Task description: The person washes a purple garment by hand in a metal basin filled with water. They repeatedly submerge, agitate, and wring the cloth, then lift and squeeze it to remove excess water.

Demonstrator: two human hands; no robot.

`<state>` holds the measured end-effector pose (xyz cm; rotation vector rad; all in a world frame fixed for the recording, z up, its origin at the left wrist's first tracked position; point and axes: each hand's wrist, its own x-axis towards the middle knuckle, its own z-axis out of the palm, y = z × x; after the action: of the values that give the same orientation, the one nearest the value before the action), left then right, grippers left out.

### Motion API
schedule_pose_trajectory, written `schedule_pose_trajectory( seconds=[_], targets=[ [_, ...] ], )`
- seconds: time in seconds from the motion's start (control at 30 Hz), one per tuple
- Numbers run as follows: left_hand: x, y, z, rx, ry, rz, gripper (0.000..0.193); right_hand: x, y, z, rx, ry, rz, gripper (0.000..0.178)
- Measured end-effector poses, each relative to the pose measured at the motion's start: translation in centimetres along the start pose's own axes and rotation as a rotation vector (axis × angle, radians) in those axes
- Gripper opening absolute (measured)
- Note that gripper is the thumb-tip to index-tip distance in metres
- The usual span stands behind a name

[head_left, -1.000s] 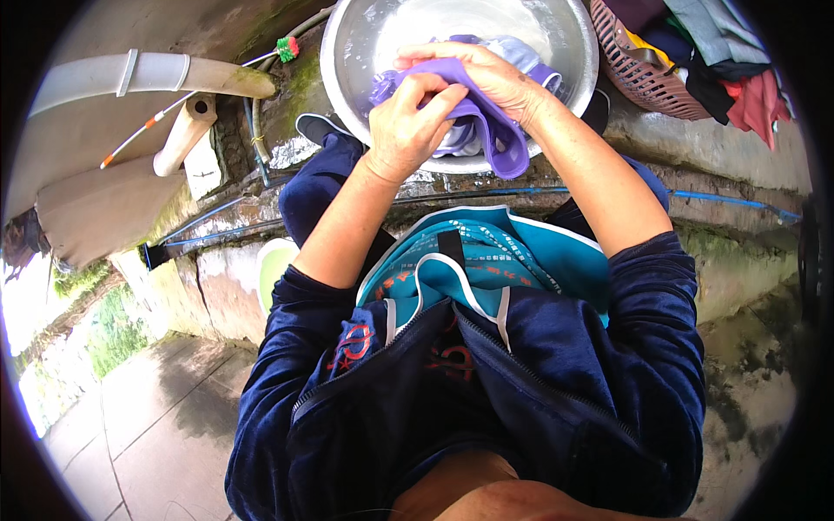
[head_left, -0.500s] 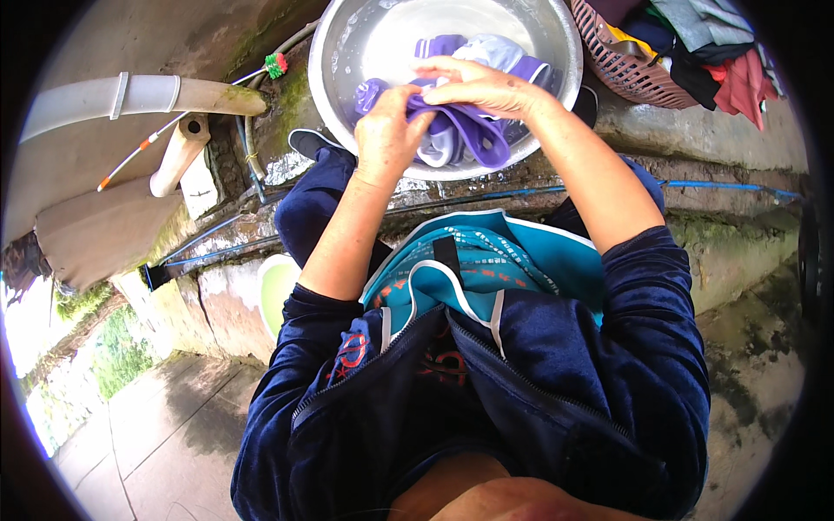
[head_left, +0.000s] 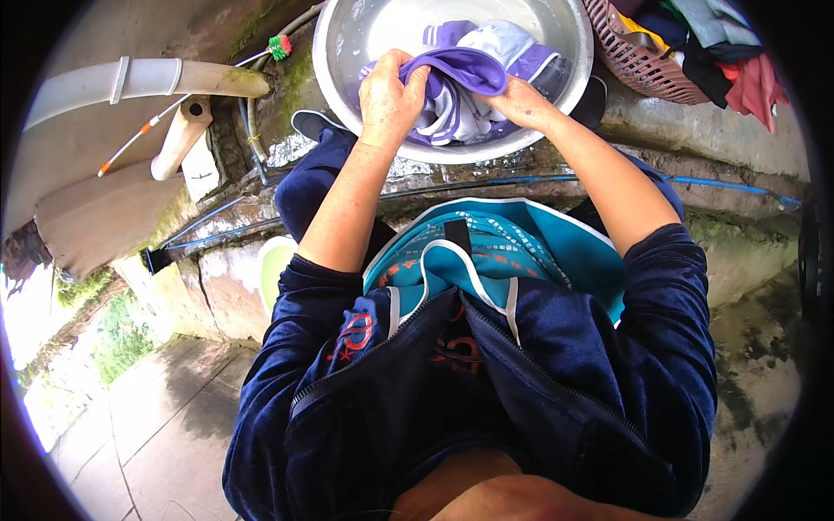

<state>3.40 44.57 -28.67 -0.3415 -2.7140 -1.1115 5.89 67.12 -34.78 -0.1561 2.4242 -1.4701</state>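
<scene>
A wet purple-and-white garment [head_left: 456,111] lies partly in water in a wide metal basin [head_left: 327,65]. My left hand [head_left: 389,97] pinches its purple band, thumb and fingers closed on the near left side. On the other side my right hand [head_left: 524,102] grips the same band, its fingertips partly hidden by the cloth. Between my hands the purple edge is spread into a loop, lifted above the rest. White and pale-blue cloth with purple stripes sits bunched beyond and beneath it.
A pink slotted basket [head_left: 638,65] heaped with clothes [head_left: 708,39] stands right of the basin. Left are a pale pipe [head_left: 148,82] and a stick with a red-green brush head [head_left: 279,47]. A blue hose [head_left: 521,180] runs before the basin; a light-green basin [head_left: 276,265] is near my left leg.
My right hand has moved from over the garment to its right side, now gripping the purple band. The band is raised and spread between both hands.
</scene>
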Motion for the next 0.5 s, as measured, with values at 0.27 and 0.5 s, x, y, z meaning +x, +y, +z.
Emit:
schedule_pose_trajectory(
  seconds=[0.27, 0.5],
  targets=[
    [8.8, -2.1, -4.5, 0.110, -0.001, 0.115, 0.023, 5.1, -6.5, -4.8, 0.112, 0.505, -0.391, 0.034],
    [18.9, 7.6, -14.5, -0.189, 0.231, 0.287, 0.024, 7.3, -19.8, -11.6, 0.237, 0.735, -0.838, 0.025]
  ],
)
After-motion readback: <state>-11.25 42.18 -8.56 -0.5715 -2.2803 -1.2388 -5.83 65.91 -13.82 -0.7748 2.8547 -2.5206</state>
